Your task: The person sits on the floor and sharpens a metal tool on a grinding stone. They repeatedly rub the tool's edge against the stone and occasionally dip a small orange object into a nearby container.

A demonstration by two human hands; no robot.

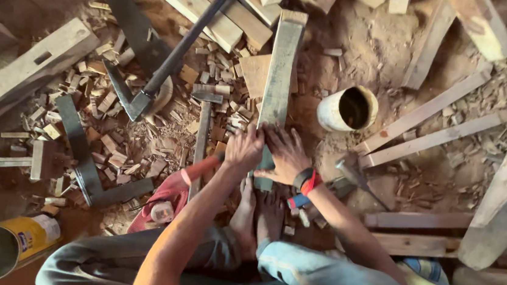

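A long grey-green wooden plank (281,65) lies on the floor and runs away from me. My left hand (243,151) is curled over its near left edge. My right hand (287,156), with black and red bands at the wrist, presses flat on the plank's near end with fingers spread. My bare feet (256,213) sit just below the hands at the plank's near end. Whether the left hand also holds a small tool is hidden.
A hammer (203,126) lies left of the plank among wood chips (113,142). A white cylindrical pot (348,108) stands to the right, another hammer-like tool (354,176) nearer. Metal squares (81,152), a dark bar (189,39), a yellow can (6,240) and timber offcuts (433,109) surround me.
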